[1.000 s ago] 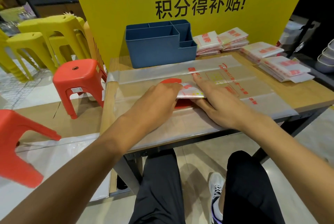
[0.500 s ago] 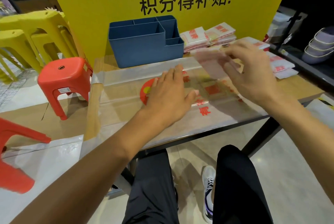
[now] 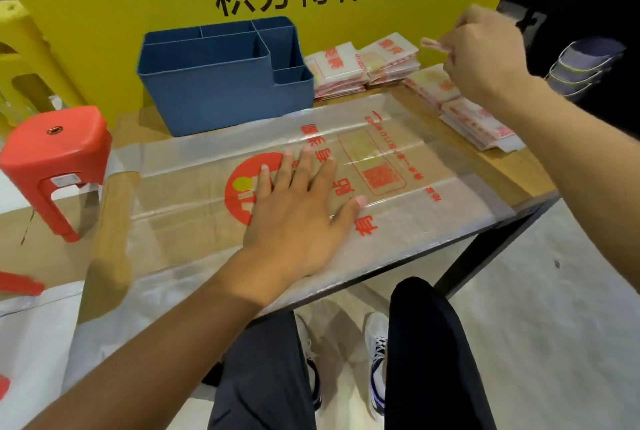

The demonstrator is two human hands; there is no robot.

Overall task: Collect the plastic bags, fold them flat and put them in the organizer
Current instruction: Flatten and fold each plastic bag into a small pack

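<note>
A large clear plastic bag (image 3: 408, 221) with red print lies spread flat across the wooden table (image 3: 114, 207). My left hand (image 3: 298, 211) presses on its middle with the fingers straight and spread. My right hand (image 3: 485, 55) is raised at the back right and pinches a small folded bag (image 3: 431, 43), which I see edge-on. It hovers above the stacks of folded bags (image 3: 478, 117) on the table's right side. The blue organizer (image 3: 221, 86) stands at the back of the table; the compartments I can see hold nothing.
More stacks of folded bags (image 3: 363, 65) lie just right of the organizer, against the yellow sign board (image 3: 121, 13). A red stool (image 3: 59, 155) stands left of the table, with yellow stools behind it. Stacked bowls (image 3: 581, 65) sit on a shelf at the far right.
My right hand has lifted the folded bag from the table's middle up to the back right. My left hand has let go of it and now lies flat on the spread bag.
</note>
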